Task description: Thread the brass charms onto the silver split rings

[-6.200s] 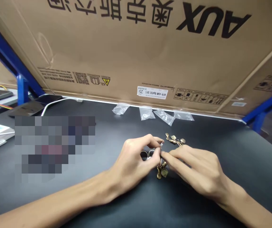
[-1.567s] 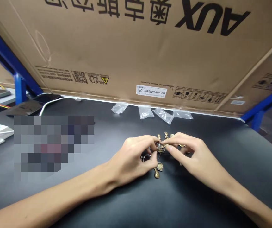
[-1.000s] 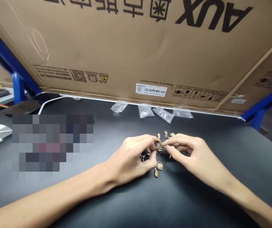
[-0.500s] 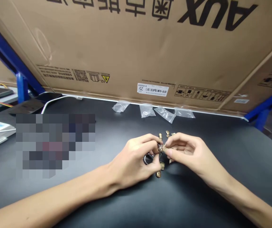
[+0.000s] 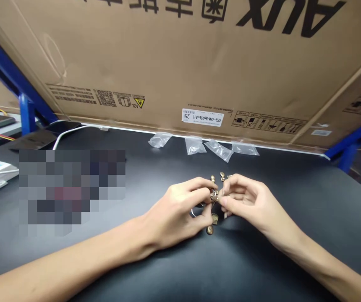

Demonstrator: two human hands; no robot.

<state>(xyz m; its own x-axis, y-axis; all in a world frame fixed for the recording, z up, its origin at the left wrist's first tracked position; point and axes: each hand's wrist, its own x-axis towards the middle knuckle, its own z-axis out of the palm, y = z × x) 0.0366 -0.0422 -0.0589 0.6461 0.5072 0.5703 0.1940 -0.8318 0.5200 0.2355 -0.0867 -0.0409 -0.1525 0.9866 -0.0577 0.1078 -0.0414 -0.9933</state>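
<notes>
My left hand (image 5: 180, 205) is closed, its thumb and fingertips pinching a small metal keychain (image 5: 214, 195) above the black table. A silver ring (image 5: 193, 212) shows partly under its fingers. From the right, my right hand (image 5: 251, 201) meets it, with thumb and forefinger pressed together on the same small metal links. The exact link between the fingertips is too small to make out. Around the hands are brass-coloured charms: a shell-shaped charm (image 5: 215, 218) and a rounded charm (image 5: 210, 229) below, a gourd-like charm (image 5: 212, 179) and another rounded charm (image 5: 222, 175) above.
Several clear plastic bags (image 5: 194, 145) lie along the table's back edge. Behind them stands a large cardboard box (image 5: 155, 63) between blue metal posts (image 5: 27, 111). A white cable (image 5: 70, 131) and a dark flat device (image 5: 38, 136) are at the back left; a blurred patch covers the left side.
Both hands stay together with only slight finger movement. Less of the silver ring shows under my left hand now. The whole view has shifted a little.
</notes>
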